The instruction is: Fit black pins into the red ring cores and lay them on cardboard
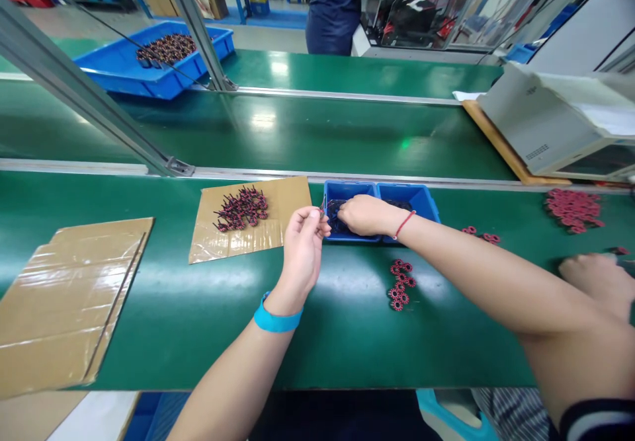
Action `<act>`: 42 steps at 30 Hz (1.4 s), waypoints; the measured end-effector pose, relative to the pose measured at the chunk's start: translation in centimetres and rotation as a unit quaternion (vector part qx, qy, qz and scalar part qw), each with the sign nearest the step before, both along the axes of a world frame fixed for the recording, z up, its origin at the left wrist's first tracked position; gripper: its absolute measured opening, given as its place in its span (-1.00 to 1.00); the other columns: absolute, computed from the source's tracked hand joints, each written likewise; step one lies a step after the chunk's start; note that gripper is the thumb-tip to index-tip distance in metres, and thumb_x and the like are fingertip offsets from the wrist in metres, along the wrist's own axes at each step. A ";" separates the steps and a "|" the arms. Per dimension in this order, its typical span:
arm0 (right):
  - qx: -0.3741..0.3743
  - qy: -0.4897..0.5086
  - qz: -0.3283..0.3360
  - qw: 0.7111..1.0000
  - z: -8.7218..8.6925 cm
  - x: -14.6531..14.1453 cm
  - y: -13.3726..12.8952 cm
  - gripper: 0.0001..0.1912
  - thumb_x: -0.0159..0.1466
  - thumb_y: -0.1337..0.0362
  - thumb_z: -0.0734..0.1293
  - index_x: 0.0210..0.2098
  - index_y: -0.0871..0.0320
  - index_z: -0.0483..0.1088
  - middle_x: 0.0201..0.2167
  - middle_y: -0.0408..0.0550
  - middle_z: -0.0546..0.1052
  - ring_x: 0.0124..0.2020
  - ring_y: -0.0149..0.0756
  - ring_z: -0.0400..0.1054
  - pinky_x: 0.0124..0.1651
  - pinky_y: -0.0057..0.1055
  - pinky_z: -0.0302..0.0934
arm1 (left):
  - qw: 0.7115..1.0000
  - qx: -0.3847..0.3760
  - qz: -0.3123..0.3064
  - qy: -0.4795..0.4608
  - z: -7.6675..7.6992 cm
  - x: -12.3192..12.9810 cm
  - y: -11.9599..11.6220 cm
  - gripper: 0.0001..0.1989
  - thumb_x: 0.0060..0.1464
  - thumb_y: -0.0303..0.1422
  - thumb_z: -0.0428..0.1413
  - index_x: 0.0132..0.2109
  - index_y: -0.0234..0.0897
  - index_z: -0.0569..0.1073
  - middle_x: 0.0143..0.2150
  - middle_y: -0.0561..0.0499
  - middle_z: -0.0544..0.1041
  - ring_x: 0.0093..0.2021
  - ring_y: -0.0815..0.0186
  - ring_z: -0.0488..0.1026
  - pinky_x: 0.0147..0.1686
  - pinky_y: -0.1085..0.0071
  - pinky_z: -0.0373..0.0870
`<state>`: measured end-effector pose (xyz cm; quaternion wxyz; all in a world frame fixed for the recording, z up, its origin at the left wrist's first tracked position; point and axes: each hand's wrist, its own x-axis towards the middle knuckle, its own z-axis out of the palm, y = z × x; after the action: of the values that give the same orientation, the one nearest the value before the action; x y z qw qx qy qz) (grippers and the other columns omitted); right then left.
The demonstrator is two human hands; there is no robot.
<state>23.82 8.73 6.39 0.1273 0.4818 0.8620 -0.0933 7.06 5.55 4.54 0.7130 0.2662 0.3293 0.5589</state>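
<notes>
No text, label, brand, number or sign can be read. No lettering can be made out on the pale housing point(523, 117), on the two blue bins point(352, 190) left of the housing, or on the blue tray point(129, 84) farther left of it.

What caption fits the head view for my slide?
Right hand in a blue bin, left hand pinching a small part beside it.

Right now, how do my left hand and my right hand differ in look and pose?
Your left hand pinches a small piece, too tiny to identify, by the edge of the left blue bin; your right hand reaches into that bin. The left wrist wears a wide blue band; the right, a thin red bracelet. Both hands are ungloved.
</notes>
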 end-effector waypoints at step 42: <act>-0.043 0.769 -0.370 0.519 0.8 1.0 -13.2 -0.92 0.28 0.30 0.42 -0.33 0.13 0.45 -0.32 -0.10 0.63 -0.38 -0.43 0.52 -0.26 -0.42 0.46 | 0.939 0.085 -0.298 0.149 1.1 0.3 -4.5 -0.80 0.21 -0.18 0.17 -0.12 -0.13 0.63 -0.40 0.02 0.51 -0.41 0.34 0.39 -0.23 0.35 0.35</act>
<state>24.79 -4.48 7.23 -0.6107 0.4917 0.3633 -0.5034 7.35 1.03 5.60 0.7646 0.4917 0.2888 0.3003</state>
